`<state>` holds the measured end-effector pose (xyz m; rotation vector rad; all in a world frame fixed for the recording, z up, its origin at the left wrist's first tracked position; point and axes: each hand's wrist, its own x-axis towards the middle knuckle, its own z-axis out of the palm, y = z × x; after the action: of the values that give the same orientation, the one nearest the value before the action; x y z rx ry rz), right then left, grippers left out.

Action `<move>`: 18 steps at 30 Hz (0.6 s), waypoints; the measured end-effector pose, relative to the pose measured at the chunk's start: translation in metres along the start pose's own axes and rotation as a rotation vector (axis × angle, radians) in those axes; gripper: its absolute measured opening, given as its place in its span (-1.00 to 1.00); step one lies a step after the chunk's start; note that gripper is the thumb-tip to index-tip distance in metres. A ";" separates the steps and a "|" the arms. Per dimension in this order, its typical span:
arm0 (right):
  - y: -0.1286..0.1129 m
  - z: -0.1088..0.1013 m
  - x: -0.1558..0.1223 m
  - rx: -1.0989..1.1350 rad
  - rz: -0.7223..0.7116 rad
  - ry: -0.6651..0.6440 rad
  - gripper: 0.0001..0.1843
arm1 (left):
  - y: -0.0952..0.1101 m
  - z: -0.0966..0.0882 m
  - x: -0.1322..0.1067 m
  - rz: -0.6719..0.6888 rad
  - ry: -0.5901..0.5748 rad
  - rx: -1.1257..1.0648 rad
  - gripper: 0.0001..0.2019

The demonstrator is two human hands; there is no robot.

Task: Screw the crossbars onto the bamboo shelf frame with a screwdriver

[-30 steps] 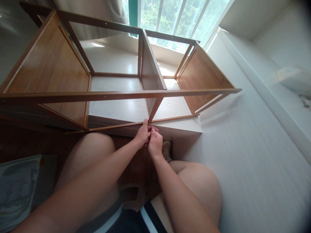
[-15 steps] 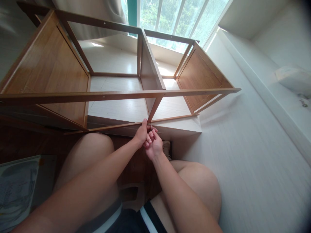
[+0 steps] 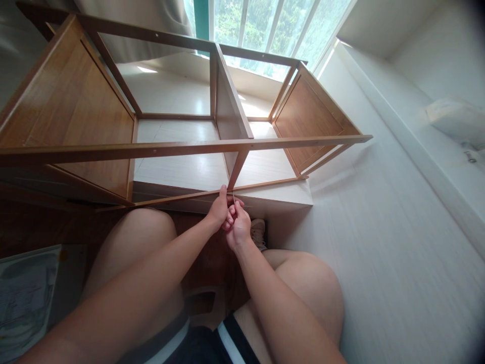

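Head view: at your far left lies a case [image 3: 73,270], well apart from the work, then the left panel [image 3: 76,116] of the wooden frame, which stretches across ahead of you, over the white ledge. Moving right along the lower rail [image 3: 182,197], your left hand [image 3: 219,212] sets its thumb against the wood, fingers curled beneath and partly hidden; whether they truly grip the rail, you cannot tell from here. Just beside it, a thin metal rod [image 3: 234,198] rises to the rail near the foot of the middle post [image 3: 238,169], pinched between thumb and fingers of your nearly closed right hand [image 3: 240,226]. For a clean job, line the rod up squarely with the joint, turn in short, even strokes, and brace the rail so that it cannot twist. Farther right, watch that the right panel [image 3: 314,121] stays square; forcing could skew it.
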<state>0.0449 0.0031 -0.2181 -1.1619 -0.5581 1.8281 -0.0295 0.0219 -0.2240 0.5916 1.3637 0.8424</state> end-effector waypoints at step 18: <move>-0.001 -0.008 0.003 -0.268 -0.191 0.070 -0.53 | 0.003 0.004 -0.001 0.078 -0.005 -0.127 -0.15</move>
<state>0.0513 0.0057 -0.2229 -1.2955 -0.8627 1.5773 -0.0265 0.0233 -0.2209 0.5501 1.2790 0.9828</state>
